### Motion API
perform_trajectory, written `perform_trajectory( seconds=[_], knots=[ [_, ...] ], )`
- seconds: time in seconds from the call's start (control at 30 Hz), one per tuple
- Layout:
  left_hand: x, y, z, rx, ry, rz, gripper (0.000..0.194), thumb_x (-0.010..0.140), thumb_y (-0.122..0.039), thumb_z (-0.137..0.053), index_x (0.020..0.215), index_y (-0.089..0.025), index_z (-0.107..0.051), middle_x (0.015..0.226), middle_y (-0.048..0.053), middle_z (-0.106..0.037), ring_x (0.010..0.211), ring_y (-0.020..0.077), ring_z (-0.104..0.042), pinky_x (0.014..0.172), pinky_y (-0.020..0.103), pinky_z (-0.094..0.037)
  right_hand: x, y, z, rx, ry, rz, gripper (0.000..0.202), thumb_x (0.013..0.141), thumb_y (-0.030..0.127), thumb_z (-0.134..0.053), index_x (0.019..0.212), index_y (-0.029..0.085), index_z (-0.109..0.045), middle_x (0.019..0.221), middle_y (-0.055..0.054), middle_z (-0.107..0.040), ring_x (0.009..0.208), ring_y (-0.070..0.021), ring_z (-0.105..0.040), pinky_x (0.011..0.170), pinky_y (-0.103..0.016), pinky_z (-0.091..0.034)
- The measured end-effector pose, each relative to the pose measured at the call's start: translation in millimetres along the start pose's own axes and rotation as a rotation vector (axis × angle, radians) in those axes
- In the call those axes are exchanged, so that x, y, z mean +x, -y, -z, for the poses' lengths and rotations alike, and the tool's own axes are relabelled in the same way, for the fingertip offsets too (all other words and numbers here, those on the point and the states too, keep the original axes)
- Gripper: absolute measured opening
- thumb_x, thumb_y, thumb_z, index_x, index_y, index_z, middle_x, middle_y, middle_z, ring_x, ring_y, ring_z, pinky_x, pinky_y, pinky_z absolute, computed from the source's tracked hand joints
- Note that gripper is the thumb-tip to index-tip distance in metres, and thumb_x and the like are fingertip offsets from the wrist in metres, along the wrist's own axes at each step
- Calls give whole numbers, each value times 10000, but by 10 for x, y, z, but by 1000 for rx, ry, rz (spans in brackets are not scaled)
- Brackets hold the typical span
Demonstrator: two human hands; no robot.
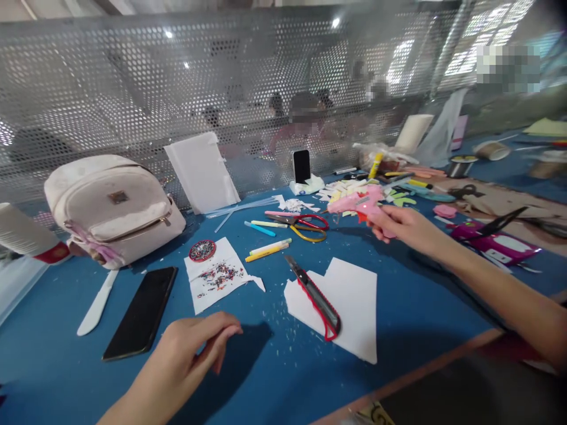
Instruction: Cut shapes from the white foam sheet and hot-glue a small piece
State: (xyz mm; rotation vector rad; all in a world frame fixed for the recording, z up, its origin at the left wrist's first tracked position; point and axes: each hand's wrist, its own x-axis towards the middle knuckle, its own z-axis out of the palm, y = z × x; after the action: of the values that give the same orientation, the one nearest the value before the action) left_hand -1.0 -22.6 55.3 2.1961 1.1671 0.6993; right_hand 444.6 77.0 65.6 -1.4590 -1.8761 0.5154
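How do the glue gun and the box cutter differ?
The glue gun is in the right hand; the box cutter lies across white paper. The glue gun is mostly pink, the box cutter dark with red edging. The glue gun is pistol-shaped, the box cutter long and slim. Both are handheld tools.

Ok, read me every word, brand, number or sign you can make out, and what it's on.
No text is readable.
Backpack patch: any marking too small.
Orange-yellow pen: any lettering too small.
Pink glue gun: any marking too small.
Purple packet: pale print, no words legible.
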Motion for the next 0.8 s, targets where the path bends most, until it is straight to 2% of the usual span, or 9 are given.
perform_trajectory(
  seconds=[0.07, 0.13, 0.23, 0.33, 0.43, 0.5, 0.67, 0.8],
  knots=[
    [-25, -7, -79, -122, -9, 25, 290, 1023, -294, -457, 1160, -306, -712, 643, -24, -661, 459, 109, -573, 559, 207, -453, -58, -180, 113, -135, -67, -23, 433, 990, 506, -540, 722, 170, -591, 625, -52, -654, 552, -145, -567, 595, -265, -397],
    [-25, -10, -132, -250, 1, 43, 356, 1036, -296, -420, 1291, -330, -666, 869, 20, -730, 530, 116, -638, 558, 212, -503, -111, -365, 149, -243, -98, -45, 406, 971, 480, -577, 699, 178, -591, 621, -63, -673, 554, -175, -588, 590, -280, -378],
    [36, -43, -174, -458, 48, 89, 366, 1058, -330, -410, 1343, -331, -641, 1232, 76, -700, 917, 214, -749, 714, 269, -602, -173, -583, 106, -353, -83, -56, 365, 972, 471, -579, 745, 188, -622, 667, -69, -710, 613, -220, -635, 594, -283, -375],
    [137, -123, -206, -783, 0, 210, 349, 1020, -359, -544, 1351, -299, -637, 1412, 92, -614, 1265, 312, -623, 978, 377, -571, -217, -695, 61, -434, -65, -34, 345, 984, 477, -557, 825, 186, -651, 738, -90, -726, 667, -246, -656, 606, -295, -392],
    [213, -203, -240, -1065, -16, 301, 522, 910, -338, -716, 1412, -284, -582, 1467, 113, -570, 1345, 334, -553, 1054, 391, -527, -277, -735, 87, -515, -77, 16, 336, 976, 476, -566, 832, 183, -645, 840, -146, -720, 776, -285, -664, 647, -322, -423],
    [234, -232, -261, -1143, -6, 324, 567, 876, -308, -752, 1415, -271, -579, 1467, 123, -568, 1331, 334, -566, 1061, 388, -521, -348, -752, 129, -554, -83, 44, 300, 962, 459, -590, 869, 180, -650, 937, -181, -719, 884, -319, -664, 675, -335, -445],
    [236, -238, -313, -1119, 35, 298, 476, 929, -287, -695, 1395, -282, -599, 1448, 108, -586, 1274, 301, -614, 1035, 350, -530, -558, -777, 189, -602, -67, 26, 292, 973, 442, -573, 1046, 173, -661, 1077, -180, -725, 968, -342, -680, 716, -368, -492],
    [243, -214, -376, -1097, 52, 299, 470, 933, -334, -701, 1391, -300, -600, 1438, 96, -595, 1290, 300, -600, 1041, 338, -523, -673, -589, 186, -662, -63, -52, 380, 986, 456, -517, 1172, 154, -650, 1214, -190, -701, 1051, -369, -682, 743, -413, -533]
  ],
)
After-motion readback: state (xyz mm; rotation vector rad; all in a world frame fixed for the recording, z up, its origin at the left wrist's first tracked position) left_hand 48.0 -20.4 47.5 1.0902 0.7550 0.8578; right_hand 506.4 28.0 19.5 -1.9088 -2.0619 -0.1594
